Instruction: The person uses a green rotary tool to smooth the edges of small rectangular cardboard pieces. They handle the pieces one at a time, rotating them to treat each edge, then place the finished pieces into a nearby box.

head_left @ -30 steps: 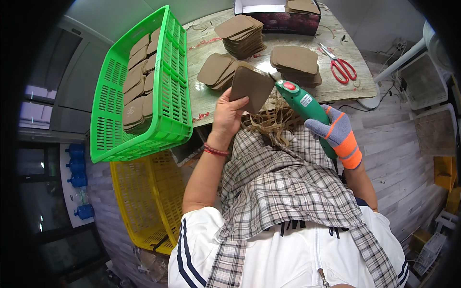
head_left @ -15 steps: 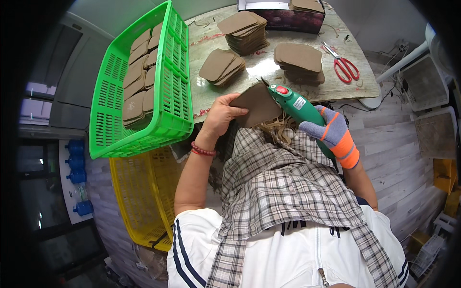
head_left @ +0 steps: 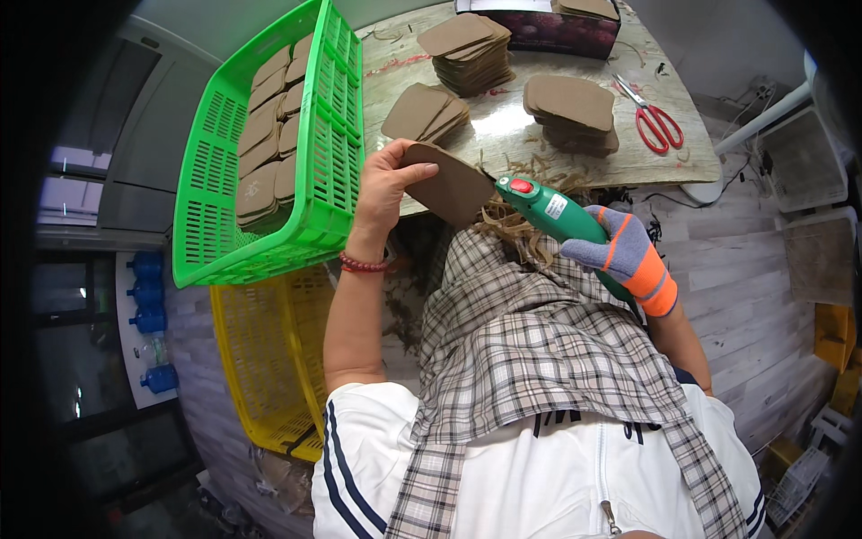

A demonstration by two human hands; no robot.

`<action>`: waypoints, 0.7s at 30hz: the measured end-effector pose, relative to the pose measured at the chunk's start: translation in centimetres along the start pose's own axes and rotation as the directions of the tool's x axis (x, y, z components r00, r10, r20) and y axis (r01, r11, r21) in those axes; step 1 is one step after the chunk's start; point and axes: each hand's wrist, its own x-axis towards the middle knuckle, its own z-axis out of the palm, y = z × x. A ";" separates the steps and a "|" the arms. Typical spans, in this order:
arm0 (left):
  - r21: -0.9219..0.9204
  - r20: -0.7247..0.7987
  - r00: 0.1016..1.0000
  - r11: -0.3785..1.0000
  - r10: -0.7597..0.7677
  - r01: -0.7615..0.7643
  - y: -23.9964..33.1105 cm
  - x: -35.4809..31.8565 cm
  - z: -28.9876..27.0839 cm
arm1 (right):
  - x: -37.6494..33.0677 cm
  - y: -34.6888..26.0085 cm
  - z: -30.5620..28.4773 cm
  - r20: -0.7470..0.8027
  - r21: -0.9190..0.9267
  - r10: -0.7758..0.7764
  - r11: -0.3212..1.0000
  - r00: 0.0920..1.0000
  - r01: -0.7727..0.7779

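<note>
Trimming step: your left hand (head_left: 382, 193) pinches the brown card piece (head_left: 458, 184); your gloved right hand (head_left: 628, 260) grips the green cutter (head_left: 557, 214) at its edge. Next, feed steadily.

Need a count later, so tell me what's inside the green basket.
The green basket holds rows of flat brown cardboard pieces, stacked overlapping along its floor. Its near wall and the upper pieces cover whatever lies beneath, so the number of layers cannot be seen.

Table (head_left: 539, 144), cardboard stacks (head_left: 467, 54), scissors (head_left: 654, 121)
</note>
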 end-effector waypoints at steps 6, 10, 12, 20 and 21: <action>0.024 0.129 0.985 0.993 -0.115 0.113 0.5 0.0 1.8 | 0.2 0.1 0.1 -0.013 -0.100 -0.069 0.993 0.998 0.067; 0.105 0.235 0.956 0.983 -0.173 0.152 0.5 0.1 2.9 | 0.2 0.0 0.2 -0.020 -0.037 -0.020 0.999 1.000 0.019; 0.151 0.292 0.934 0.974 -0.208 0.170 0.4 0.2 3.3 | 0.2 -0.4 0.2 -0.010 -0.031 0.008 0.999 1.000 -0.008; 0.321 0.381 0.869 0.927 -0.315 0.196 -0.3 1.0 5.1 | 0.2 0.1 0.3 -0.038 -0.008 -0.058 0.998 0.998 0.057; 0.304 0.273 0.924 0.935 -0.269 0.182 -0.9 1.7 4.2 | 0.0 0.1 0.2 -0.039 -0.009 -0.055 0.998 0.998 0.055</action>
